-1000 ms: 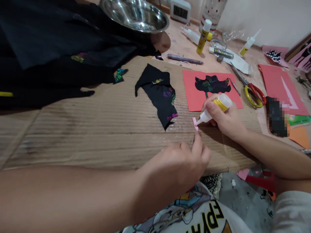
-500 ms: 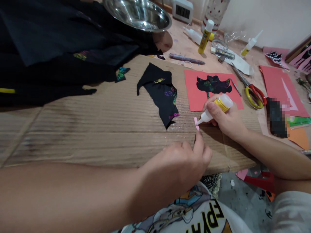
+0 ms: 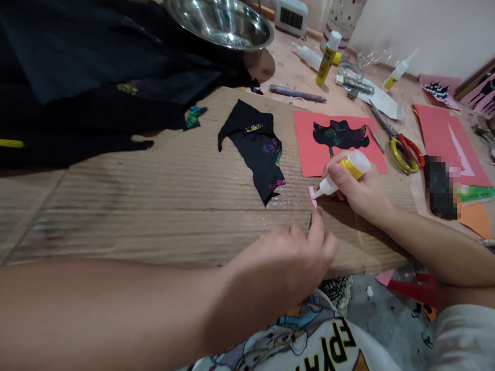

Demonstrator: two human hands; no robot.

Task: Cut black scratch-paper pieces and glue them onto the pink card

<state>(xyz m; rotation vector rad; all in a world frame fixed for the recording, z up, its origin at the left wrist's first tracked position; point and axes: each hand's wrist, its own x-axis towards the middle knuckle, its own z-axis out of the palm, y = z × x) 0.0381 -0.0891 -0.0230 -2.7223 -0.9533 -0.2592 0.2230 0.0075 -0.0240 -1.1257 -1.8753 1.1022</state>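
My right hand (image 3: 356,188) is closed around a glue bottle (image 3: 350,167) with a yellow label, tilted so its nozzle tip touches a small pink paper strip (image 3: 312,194). By its lower end, my left hand (image 3: 297,250) pinches this strip against the cardboard (image 3: 193,190). Just beyond the bottle lies a red paper card (image 3: 305,154) bearing a black glittery flower shape (image 3: 340,135); my right hand overlaps its lower edge. To the left, a piece of black fabric (image 3: 251,144) with glitter patches rests on the cardboard.
Scissors (image 3: 404,149) lie right of the card. Behind are a pen (image 3: 297,94), an upright glue stick (image 3: 328,59), another glue bottle (image 3: 398,72), a clock (image 3: 291,18) and a steel bowl (image 3: 224,26). Black cloth (image 3: 96,67) covers the left; red paper (image 3: 444,134) lies far right.
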